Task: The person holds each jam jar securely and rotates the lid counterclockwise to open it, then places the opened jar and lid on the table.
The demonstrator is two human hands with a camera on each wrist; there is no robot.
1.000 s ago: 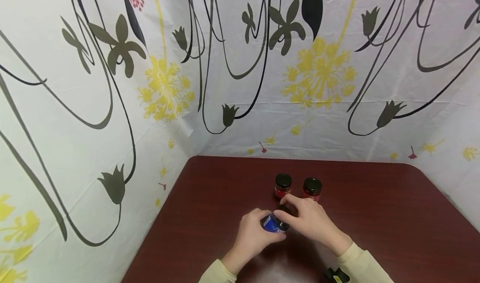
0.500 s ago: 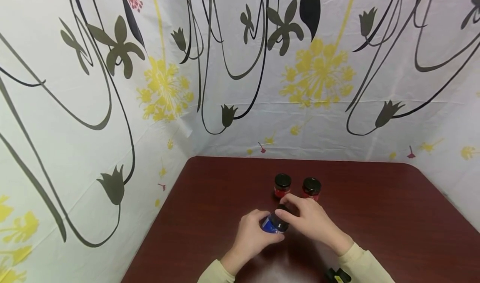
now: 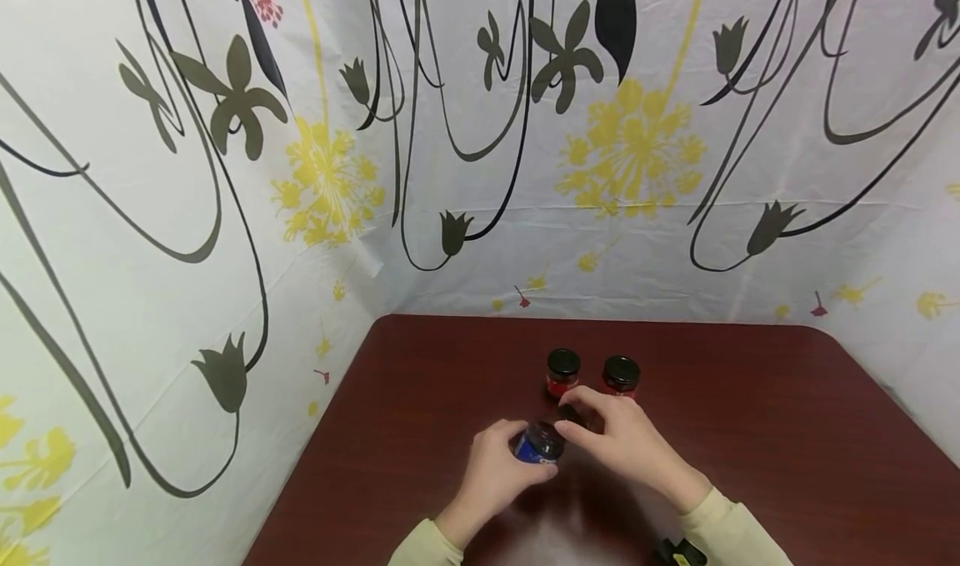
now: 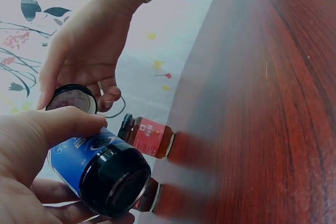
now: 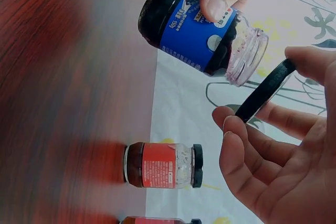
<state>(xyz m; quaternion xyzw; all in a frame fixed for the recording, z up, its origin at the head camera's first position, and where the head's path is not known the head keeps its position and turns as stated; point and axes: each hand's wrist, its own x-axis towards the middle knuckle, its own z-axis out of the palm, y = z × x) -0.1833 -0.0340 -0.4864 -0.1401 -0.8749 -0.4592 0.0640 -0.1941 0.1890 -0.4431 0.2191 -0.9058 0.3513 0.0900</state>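
My left hand (image 3: 495, 466) grips a glass jar (image 5: 194, 32) with a blue label and dark contents, held tilted above the table. The jar's mouth is uncovered, and purplish smears coat the glass near its rim. Between thumb and fingertips, my right hand (image 3: 626, 441) pinches a black lid (image 5: 265, 92) just off the jar's mouth, a small gap between them. In the left wrist view the lid's pale inner face (image 4: 73, 100) shows behind my left thumb.
Two capped jars with red labels stand past the hands: a left one (image 3: 563, 373) and a right one (image 3: 622, 374). A black object (image 3: 681, 553) lies by the right sleeve. Patterned cloth (image 3: 480, 174) hangs behind the dark red table (image 3: 450, 358).
The lid has come off the blue-labelled jar. My left hand has drawn the jar slightly left, away from the lid in my right hand, which stays nearly in place.
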